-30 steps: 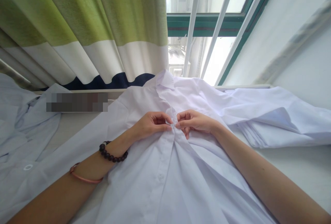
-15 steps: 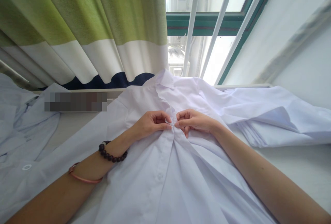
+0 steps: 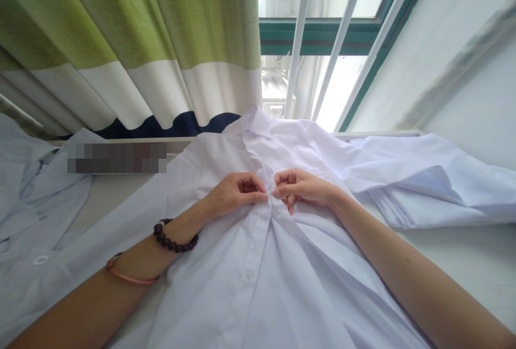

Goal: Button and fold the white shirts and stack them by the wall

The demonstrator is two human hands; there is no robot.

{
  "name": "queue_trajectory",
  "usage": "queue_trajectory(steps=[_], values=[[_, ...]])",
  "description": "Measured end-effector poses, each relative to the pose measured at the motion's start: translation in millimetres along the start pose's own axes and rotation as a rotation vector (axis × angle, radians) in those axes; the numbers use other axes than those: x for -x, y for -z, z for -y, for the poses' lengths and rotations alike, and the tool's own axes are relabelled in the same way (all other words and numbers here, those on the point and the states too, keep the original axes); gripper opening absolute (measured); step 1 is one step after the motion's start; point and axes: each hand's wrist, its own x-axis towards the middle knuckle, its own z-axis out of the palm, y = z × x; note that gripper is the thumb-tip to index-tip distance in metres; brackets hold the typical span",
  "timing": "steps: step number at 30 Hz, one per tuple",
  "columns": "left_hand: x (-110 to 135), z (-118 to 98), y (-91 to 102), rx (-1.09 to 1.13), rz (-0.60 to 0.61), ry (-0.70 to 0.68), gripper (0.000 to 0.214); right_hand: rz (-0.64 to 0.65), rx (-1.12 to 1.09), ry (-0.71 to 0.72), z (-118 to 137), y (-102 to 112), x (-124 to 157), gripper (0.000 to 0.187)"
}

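Observation:
A white button-up shirt (image 3: pixel 258 279) lies flat on the table, its collar (image 3: pixel 256 122) toward the window. My left hand (image 3: pixel 236 193) pinches the left edge of the shirt's front placket near the upper chest. My right hand (image 3: pixel 300 187) pinches the facing edge, fingertips almost touching the left hand's. Both hands are closed on the fabric, and the button between them is hidden. A lower button (image 3: pixel 249 273) on the placket is fastened. My left wrist wears a dark bead bracelet (image 3: pixel 174 240) and a pink bangle (image 3: pixel 131 276).
A stack of folded white shirts (image 3: pixel 427 187) lies at the right. Pale blue garments (image 3: pixel 36 209) are heaped at the left. Behind hang a green and white curtain (image 3: pixel 137 42) and a barred window (image 3: pixel 322 42). Bare white table (image 3: pixel 463 263) shows at the right.
The small button seen between my fingertips earlier is now covered by them; my hands have closed slightly together. Otherwise nothing has moved.

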Motion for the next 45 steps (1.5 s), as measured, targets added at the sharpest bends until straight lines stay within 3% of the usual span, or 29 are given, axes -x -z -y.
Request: queue_trajectory(steps=[14, 30, 45], values=[[-0.9, 1.4, 1.9, 0.017, 0.006, -0.024, 0.015, -0.029, -0.064, 0.005, 1.2, -2.5, -0.4, 0.010], [-1.4, -0.2, -0.6, -0.061, -0.045, -0.078, 0.020, 0.029, 0.043, -0.006, 0.9, 0.7, 0.7, 0.027], [-1.8, 0.2, -2.1, -0.163, -0.139, -0.141, 0.021, 0.059, 0.018, 0.022, -2.4, 3.5, 0.4, 0.021]])
